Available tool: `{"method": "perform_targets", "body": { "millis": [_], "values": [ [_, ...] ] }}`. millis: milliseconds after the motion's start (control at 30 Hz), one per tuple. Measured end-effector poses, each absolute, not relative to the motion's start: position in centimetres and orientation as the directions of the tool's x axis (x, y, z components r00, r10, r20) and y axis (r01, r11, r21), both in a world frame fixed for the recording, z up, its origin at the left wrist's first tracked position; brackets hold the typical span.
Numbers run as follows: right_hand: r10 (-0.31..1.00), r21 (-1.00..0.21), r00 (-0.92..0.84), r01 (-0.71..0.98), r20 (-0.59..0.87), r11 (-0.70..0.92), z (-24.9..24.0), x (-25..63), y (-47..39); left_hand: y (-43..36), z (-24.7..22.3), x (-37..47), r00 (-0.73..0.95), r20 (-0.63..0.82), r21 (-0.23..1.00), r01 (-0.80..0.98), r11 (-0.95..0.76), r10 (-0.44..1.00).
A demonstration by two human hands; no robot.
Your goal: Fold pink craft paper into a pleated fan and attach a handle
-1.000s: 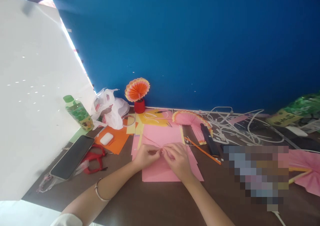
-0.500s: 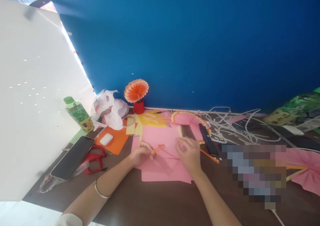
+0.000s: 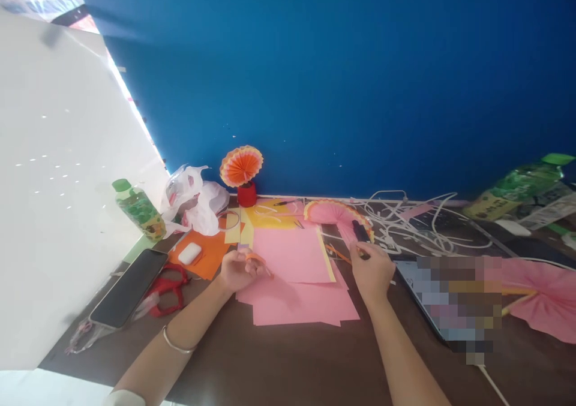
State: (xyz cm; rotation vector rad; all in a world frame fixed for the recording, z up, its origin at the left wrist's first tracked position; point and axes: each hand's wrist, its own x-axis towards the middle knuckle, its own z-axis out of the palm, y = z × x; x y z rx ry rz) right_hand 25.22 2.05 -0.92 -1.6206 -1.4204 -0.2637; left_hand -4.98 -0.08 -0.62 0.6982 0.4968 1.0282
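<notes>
My left hand [image 3: 240,270] is closed over the left part of the pink paper sheets [image 3: 292,259], pinching a small curled orange paper strip [image 3: 255,257]. One end of the strip points down to the right. To the right of the sheets, my right hand [image 3: 371,269] closes its fingers on a long black stapler-like tool [image 3: 360,231]; the hand hides its lower part. Just behind that tool lies a pleated pink paper fan [image 3: 330,212] with an orange and yellow edge. A thin orange strip [image 3: 338,253] lies left of my right hand.
A phone [image 3: 129,289], red-handled scissors [image 3: 168,291], a white earbud case [image 3: 189,253] and a plastic bag [image 3: 204,205] are at left. An orange paper rosette [image 3: 242,166] stands in a red pot [image 3: 246,195]. White cables [image 3: 418,229], a tablet [image 3: 423,298] and a bottle [image 3: 517,187] are at right.
My right hand has moved right, from over the pink sheets to the black tool, and has closed on it. My left hand has drawn slightly left with the orange strip.
</notes>
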Motion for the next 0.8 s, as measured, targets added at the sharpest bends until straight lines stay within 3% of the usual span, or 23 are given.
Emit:
{"method": "perform_targets", "body": {
  "millis": [233,333,400,467,567,800],
  "values": [
    [0.671,-0.555,0.347,0.824,0.655,0.115,-0.9,26.1,2.3,-0.4,0.0,-5.0,0.388,-0.073,0.611,-0.711,0.349,0.919],
    [0.654,-0.573,0.314,0.788,0.689,0.225,-0.1,24.5,1.7,-0.6,0.2,-4.9,0.384,-0.07,0.594,-0.725,0.348,0.921],
    [0.755,-0.64,0.172,0.665,0.633,0.386,0.6,22.1,0.5,-0.7,0.4,-4.8,0.393,-0.078,0.58,-0.729,0.363,0.916],
    [0.879,-0.769,-0.063,0.457,0.473,0.447,1.2,19.1,-1.0,-1.0,0.6,-4.4,0.4,-0.088,0.589,-0.717,0.372,0.912],
    [0.911,-0.926,-0.338,0.206,0.237,0.317,1.6,15.3,-3.1,-1.5,0.6,-3.8,0.418,-0.119,0.631,-0.669,0.394,0.901],
    [0.922,-0.997,-0.387,-0.077,0.006,-0.026,1.1,14.1,-3.6,-1.5,0.2,-3.5,0.444,-0.159,0.552,-0.7,0.452,0.882]
  ]
}}
